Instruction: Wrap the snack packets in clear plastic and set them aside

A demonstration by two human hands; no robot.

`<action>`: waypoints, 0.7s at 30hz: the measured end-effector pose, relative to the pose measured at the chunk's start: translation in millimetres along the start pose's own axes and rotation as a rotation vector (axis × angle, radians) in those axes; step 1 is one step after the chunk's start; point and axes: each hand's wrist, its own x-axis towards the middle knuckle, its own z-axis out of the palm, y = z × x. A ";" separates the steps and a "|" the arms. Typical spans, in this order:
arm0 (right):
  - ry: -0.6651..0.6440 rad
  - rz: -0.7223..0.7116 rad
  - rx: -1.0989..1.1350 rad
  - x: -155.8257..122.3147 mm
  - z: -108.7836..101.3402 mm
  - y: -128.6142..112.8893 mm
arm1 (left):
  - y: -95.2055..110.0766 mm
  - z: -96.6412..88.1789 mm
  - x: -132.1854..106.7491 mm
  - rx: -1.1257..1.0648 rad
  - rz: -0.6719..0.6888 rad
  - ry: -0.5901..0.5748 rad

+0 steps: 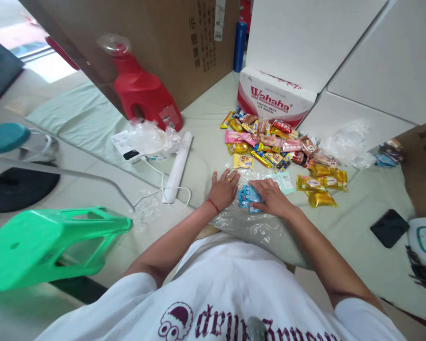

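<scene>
both hands down on the floor mat [102,118], working over a clear plastic bag [250,222] spread flat in front of the person. left hand [223,188] lies palm down, fingers spread loosely and flat on the bag's upper left part, ring on one finger, red string at the wrist. it grips nothing, just presses on the plastic. right hand [271,196] also palm down, fingers extended and close together, resting on a small clump of blue snack packets [247,195] that sit on the bag between the two hands. can't tell if the fingertips pinch a packet or only cover them. hands are near each other but apart, blue packets in the gap.

just beyond the hands: a loose pile of mixed snack packets [270,142], yellow, pink, red, orange, spread on the mat, with gold packets [321,184] off to the right. behind the pile a wahaha carton [275,97]. left of the hands a white tube [178,166], a white cable [163,182], crumpled plastic, a red detergent jug [147,92]. green stool [49,246] at near left, dark phone [389,228] at right.
</scene>
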 end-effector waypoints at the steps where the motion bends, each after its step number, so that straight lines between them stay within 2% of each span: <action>1: -0.030 -0.002 -0.004 6.4 2.2 -0.7 | 0.1 0.2 0.1 -0.003 -0.001 -0.001; 4: -0.059 -0.030 0.002 13.3 4.8 -2.8 | -2.2 -1.6 2.1 -0.037 -0.011 -0.017; 6: 0.014 -0.028 0.020 1.4 -1.3 -4.4 | -5.1 -6.7 3.5 -0.088 -0.038 -0.031; 9: 0.161 -0.004 0.072 -41.0 -14.0 -10.8 | -10.2 -20.7 0.0 -0.142 -0.067 0.026; 12: 0.149 -0.096 0.122 -92.3 -7.8 -22.3 | -17.6 -37.1 -14.0 -0.140 0.041 0.118; 14: 0.101 -0.154 0.126 -117.9 10.4 -29.0 | -25.3 -45.3 -27.5 -0.169 0.230 0.045; 17: 0.130 -0.130 0.153 -134.3 39.1 -30.9 | -40.4 -51.9 -47.7 -0.233 0.480 -0.206; 19: 0.176 -0.085 0.239 -133.0 45.7 -26.6 | -50.2 -54.0 -57.6 -0.240 0.509 -0.318; 21: 0.175 -0.047 0.361 -125.9 38.6 -19.9 | -57.9 -55.5 -62.4 -0.223 0.488 -0.369</action>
